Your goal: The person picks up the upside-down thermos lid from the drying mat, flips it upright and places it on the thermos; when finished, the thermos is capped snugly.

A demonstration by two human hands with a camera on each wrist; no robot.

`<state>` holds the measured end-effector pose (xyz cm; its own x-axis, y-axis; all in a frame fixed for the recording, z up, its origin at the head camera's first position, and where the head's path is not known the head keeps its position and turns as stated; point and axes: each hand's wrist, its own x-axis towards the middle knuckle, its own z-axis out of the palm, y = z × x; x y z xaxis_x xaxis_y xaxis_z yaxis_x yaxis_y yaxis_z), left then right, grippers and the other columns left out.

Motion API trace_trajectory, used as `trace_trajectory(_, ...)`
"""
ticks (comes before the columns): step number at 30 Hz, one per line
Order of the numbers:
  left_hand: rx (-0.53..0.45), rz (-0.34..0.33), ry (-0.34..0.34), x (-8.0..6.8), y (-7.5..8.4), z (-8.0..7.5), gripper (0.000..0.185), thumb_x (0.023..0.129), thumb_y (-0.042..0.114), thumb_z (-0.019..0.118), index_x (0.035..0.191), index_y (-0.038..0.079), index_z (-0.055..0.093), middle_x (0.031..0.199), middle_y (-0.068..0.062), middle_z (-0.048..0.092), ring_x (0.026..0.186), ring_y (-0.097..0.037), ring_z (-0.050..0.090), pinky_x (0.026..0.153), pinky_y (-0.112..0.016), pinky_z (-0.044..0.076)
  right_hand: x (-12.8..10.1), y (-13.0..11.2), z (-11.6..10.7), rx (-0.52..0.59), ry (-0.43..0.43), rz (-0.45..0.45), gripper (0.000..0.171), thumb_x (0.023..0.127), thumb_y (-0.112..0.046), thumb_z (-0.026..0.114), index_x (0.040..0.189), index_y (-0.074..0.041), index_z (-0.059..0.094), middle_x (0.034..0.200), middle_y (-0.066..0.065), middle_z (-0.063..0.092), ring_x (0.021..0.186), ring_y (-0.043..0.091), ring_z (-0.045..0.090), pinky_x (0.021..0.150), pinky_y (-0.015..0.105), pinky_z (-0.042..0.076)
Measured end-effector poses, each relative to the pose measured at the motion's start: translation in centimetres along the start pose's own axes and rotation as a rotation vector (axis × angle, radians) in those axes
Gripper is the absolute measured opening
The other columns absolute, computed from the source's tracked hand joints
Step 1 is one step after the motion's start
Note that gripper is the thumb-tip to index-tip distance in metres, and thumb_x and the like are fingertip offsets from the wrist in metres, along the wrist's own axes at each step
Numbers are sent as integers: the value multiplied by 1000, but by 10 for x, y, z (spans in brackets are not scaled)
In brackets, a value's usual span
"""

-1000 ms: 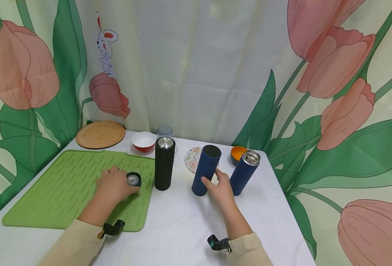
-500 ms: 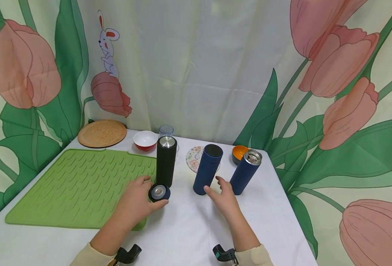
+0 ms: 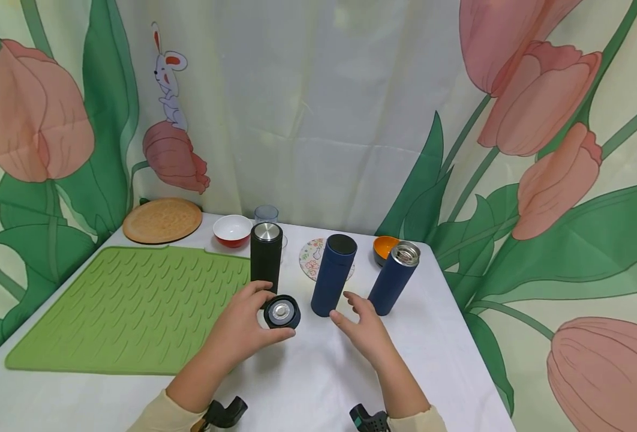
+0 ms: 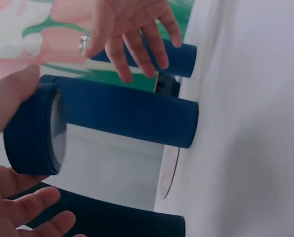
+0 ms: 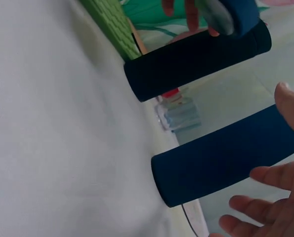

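Head view: the left hand (image 3: 245, 327) grips a dark blue lid (image 3: 282, 312), its metal inside facing up, above the white table (image 3: 308, 384) in front of the black flask (image 3: 266, 257); the right hand (image 3: 366, 330) hovers with fingers spread, holding nothing, just beside the capped blue flask (image 3: 333, 275); an uncapped blue flask (image 3: 394, 279) stands to its right, seemingly untouched.

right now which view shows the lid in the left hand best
The head view: the lid shows whole, its silver inside facing up, gripped by the left hand just in front of the black flask. The left wrist view shows it close but side-on, partly hidden by the thumb. The right wrist view catches only part at the top edge.
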<state>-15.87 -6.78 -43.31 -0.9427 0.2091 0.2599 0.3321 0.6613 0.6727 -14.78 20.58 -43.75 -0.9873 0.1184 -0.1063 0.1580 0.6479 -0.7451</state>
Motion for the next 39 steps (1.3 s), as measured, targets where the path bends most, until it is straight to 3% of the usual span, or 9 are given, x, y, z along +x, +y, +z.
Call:
trace_trajectory(5, -69, -2, 9, 3, 6, 1, 76, 64, 58, 98, 120, 11, 77, 152, -1, 58, 138, -30, 58, 107, -54, 54, -3, 0, 1, 73, -48, -67, 74, 97, -52, 73, 159, -20, 49, 162, 14, 49, 151, 40, 46, 115, 67, 45)
trace_trajectory(9, -143, -8, -25, 6, 12, 4, 75, 67, 53, 99, 127, 13, 76, 153, -4, 57, 139, -32, 57, 108, -56, 54, -4, -1, 1, 140, -114, -147, 74, 96, -45, 78, 159, -23, 49, 162, 10, 49, 151, 36, 46, 118, 61, 45)
trace_trajectory(15, -240, -43, -68, 8, 20, 8, 72, 69, 45, 100, 132, 20, 75, 153, -4, 56, 135, -32, 60, 105, -54, 57, -8, -5, 2, 152, -174, -255, 75, 90, -38, 86, 156, -25, 53, 160, 5, 51, 149, 33, 48, 116, 58, 48)
trace_trajectory(26, -263, -7, -120, 1, 20, 15, 72, 67, 48, 100, 133, 30, 75, 152, -4, 56, 142, -35, 54, 106, -63, 52, -12, -18, 8, 179, -222, -384, 64, 84, -33, 91, 142, -36, 65, 148, -6, 58, 140, 21, 53, 113, 53, 49)
trace_trajectory(33, -270, 19, -134, 1, 17, 17, 78, 66, 48, 100, 137, 32, 72, 153, -4, 55, 143, -36, 53, 106, -63, 52, -13, -19, 10, 162, -172, -430, 65, 79, -30, 95, 137, -41, 68, 143, -13, 59, 139, 16, 54, 113, 57, 48)
trace_trajectory(39, -211, 14, -141, 5, 20, 19, 78, 65, 50, 101, 134, 27, 73, 155, -1, 54, 145, -35, 51, 107, -62, 53, -16, -17, 9, 164, -55, -456, 74, 77, -16, 96, 139, -41, 66, 151, -8, 53, 142, 20, 50, 112, 55, 51)
